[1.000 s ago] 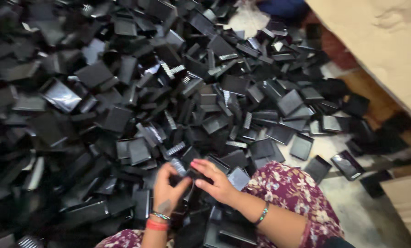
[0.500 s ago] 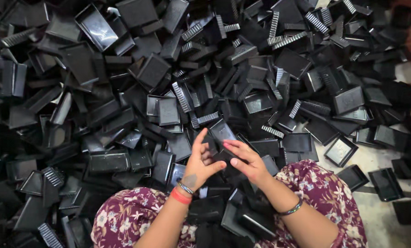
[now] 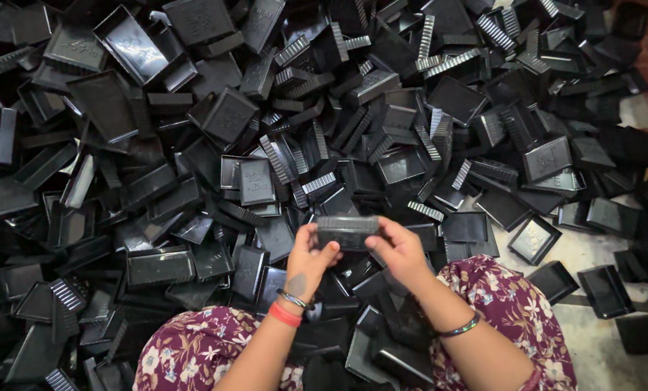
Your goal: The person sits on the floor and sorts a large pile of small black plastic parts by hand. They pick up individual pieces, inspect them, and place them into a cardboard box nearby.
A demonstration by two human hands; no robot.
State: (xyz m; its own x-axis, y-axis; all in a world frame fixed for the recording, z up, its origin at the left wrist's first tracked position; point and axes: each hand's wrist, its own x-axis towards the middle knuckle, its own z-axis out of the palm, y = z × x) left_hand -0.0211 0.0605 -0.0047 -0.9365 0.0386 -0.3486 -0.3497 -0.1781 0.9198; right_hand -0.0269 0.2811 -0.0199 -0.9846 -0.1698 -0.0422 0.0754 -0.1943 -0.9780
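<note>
Floor (image 3: 599, 253) — heaped black trays (image 3: 251, 130) | left hand (image 3: 306, 264), right hand (image 3: 403, 250) — grip holding black tray (image 3: 347, 232)

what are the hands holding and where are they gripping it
Both hands hold one black plastic tray by its ends: left hand grips the left end, right hand the right end.

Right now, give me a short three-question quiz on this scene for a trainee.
1. True or false: both hands grip one black plastic piece.
2. Which wrist wears a red band: A left, B right?
3. Fill in: the floor around is covered with a pile of black plastic ____.

Key:
1. True: the left hand and right hand hold the black plastic piece.
2. A: red band.
3. Trays: pile.
</note>
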